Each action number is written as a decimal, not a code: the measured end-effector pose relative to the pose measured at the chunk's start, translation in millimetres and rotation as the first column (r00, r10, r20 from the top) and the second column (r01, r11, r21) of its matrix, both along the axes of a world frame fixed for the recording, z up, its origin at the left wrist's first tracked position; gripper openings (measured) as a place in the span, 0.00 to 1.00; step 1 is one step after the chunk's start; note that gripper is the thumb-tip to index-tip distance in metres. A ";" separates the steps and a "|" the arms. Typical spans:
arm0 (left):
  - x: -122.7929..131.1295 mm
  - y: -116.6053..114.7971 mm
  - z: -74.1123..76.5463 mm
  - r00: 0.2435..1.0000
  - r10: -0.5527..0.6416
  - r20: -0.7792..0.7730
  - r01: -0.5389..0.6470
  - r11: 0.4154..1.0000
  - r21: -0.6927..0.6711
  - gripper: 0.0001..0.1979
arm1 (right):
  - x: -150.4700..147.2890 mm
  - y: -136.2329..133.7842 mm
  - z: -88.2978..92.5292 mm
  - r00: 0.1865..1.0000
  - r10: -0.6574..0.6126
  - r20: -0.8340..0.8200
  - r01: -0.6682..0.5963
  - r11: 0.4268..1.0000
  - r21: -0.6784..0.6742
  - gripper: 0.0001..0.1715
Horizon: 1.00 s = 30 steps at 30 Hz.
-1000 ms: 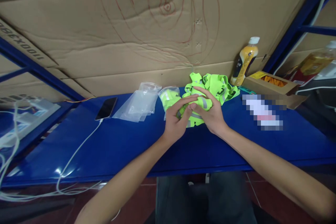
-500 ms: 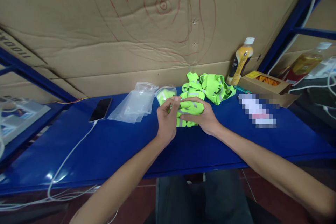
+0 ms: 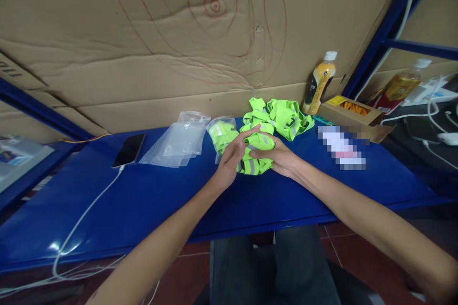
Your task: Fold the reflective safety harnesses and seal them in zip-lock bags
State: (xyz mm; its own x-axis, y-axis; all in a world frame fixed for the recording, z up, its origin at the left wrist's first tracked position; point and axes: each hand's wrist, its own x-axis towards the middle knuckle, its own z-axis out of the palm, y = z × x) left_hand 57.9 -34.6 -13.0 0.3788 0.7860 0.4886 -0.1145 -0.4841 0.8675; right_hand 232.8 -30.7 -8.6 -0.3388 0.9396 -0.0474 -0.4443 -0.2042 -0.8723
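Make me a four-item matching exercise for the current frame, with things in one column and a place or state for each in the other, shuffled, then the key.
1. Smartphone
2. Zip-top plastic bags
3. Yellow drink bottle with dark label
4. Nearest neon-green reflective bundle

A. Beside the open cardboard box
B. Held between the left hand and right hand
C. Plugged into a white cable
D. Transparent and overlapping

Pairs: 1-C, 2-D, 3-A, 4-B
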 end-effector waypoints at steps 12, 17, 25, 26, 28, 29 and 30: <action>-13.6 23.9 7.7 0.992 0.082 0.099 -0.080 0.997 -0.019 0.33 | -4.3 4.0 1.8 0.981 -0.186 -0.051 0.189 0.979 0.074 0.38; -53.1 44.9 17.0 0.699 0.694 -0.173 -0.612 0.705 0.359 0.30 | 7.4 10.8 2.7 0.970 -0.241 -0.016 0.241 0.961 0.136 0.38; -115.1 68.2 4.6 -0.093 0.696 -0.712 -0.750 0.421 0.510 0.58 | 12.8 12.2 8.0 0.949 -0.314 0.027 0.302 0.931 0.207 0.38; -117.0 69.0 3.3 -0.116 0.667 -0.736 -0.749 0.428 0.506 0.58 | 14.0 12.5 8.7 0.948 -0.318 0.025 0.306 0.930 0.205 0.38; -118.5 69.1 3.0 -0.152 0.620 -0.770 -0.733 0.452 0.508 0.58 | 16.5 13.2 10.2 0.945 -0.327 0.014 0.317 0.926 0.203 0.39; -118.8 68.6 3.8 -0.165 0.599 -0.784 -0.724 0.466 0.509 0.58 | 17.6 13.5 11.0 0.942 -0.335 0.009 0.326 0.924 0.201 0.39; -119.0 67.8 5.3 -0.176 0.587 -0.790 -0.715 0.476 0.512 0.58 | 18.4 13.7 11.8 0.940 -0.342 0.008 0.333 0.921 0.202 0.39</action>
